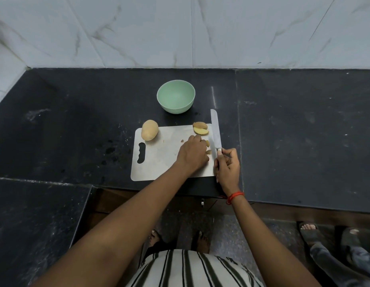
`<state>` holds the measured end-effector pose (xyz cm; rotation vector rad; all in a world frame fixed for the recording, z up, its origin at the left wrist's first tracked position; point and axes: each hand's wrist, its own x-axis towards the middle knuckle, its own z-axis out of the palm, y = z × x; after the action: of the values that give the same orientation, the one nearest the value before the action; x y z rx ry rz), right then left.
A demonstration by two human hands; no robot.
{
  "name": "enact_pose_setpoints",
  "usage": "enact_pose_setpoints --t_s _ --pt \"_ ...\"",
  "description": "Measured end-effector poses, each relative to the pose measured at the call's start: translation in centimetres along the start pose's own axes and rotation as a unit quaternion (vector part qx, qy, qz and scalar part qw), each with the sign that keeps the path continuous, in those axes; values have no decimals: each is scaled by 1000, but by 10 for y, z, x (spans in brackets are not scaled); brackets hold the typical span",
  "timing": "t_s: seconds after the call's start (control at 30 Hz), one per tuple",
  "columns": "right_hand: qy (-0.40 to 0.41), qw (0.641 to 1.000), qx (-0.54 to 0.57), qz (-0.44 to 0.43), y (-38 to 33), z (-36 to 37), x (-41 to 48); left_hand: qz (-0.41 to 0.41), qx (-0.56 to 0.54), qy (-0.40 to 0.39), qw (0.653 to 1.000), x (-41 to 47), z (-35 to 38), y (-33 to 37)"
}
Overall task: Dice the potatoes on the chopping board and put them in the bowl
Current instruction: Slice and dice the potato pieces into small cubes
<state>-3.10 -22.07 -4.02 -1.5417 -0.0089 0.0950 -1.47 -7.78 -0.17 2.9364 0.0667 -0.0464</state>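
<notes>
A steel chopping board (159, 164) lies on the black counter. A whole potato (149, 130) rests on its far left corner. Two potato wedges (200, 128) lie at the far right corner. My left hand (192, 154) presses down on small potato pieces (208, 147) near the board's right side; most of them are hidden under my fingers. My right hand (227, 167) grips the handle of a knife (215, 130), whose blade lies along the board's right edge, just right of the pieces. A pale green bowl (176, 96) with nothing visible inside stands beyond the board.
The black counter (294, 131) runs wide to both sides, and a marble-tiled wall stands behind it. Another person's sandalled feet (329, 235) are on the floor at the lower right.
</notes>
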Motion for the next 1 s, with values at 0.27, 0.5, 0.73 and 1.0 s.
enact_pose_setpoints --t_s 0.27,0.5,0.73,1.0 --pt "0 1000 3 -3 3 0 1 50 -57 -28 997 9 0 -17" --pt "-4 1000 9 -7 3 0 1 18 -191 44 980 10 -10 -25" --pt "-1 1000 11 -7 5 2 1 -52 -280 107 953 35 -29 -42" --pt "6 1000 3 -13 7 2 1 87 -4 -84 993 77 -38 -45"
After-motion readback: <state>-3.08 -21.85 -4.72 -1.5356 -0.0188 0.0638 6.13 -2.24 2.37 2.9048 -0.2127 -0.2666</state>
